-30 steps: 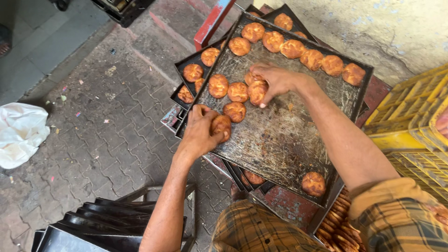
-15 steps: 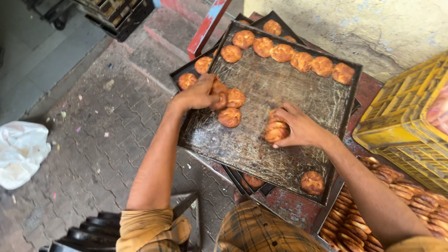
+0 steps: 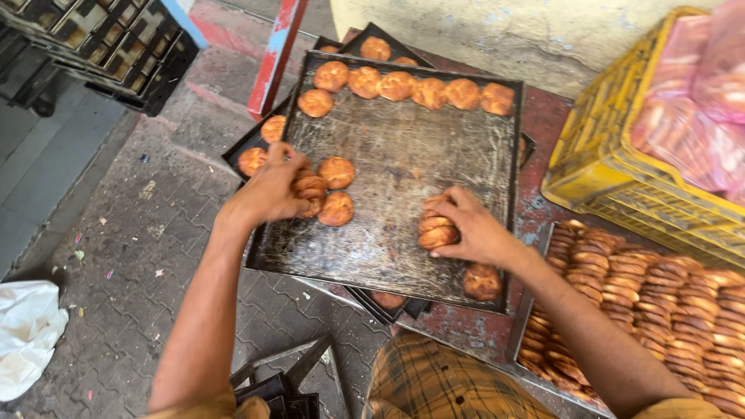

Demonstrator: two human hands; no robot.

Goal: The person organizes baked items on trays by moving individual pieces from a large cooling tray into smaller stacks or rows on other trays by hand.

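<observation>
A dark metal baking tray (image 3: 403, 155) lies on a stack of similar trays, with golden round buns in a row along its far edge (image 3: 411, 87). My left hand (image 3: 272, 186) grips a small stack of buns (image 3: 310, 192) at the tray's left side, beside two loose buns (image 3: 337, 190). My right hand (image 3: 469, 229) holds another stack of buns (image 3: 434, 230) on edge near the tray's front right. One single bun (image 3: 483, 282) sits at the tray's near right corner.
At the right, a tray (image 3: 521, 334) holds rows of buns stacked on edge (image 3: 660, 302). A yellow plastic crate (image 3: 597, 163) holds pink bags (image 3: 691, 101). Black crates (image 3: 101, 46) stand far left, a white bag (image 3: 27, 334) lies on the paved floor, dark trays (image 3: 279, 384) sit near me.
My right hand has gathered a stack of buns and drawn it toward the tray's near right. My left hand has closed on buns at the left side. The view has shifted closer.
</observation>
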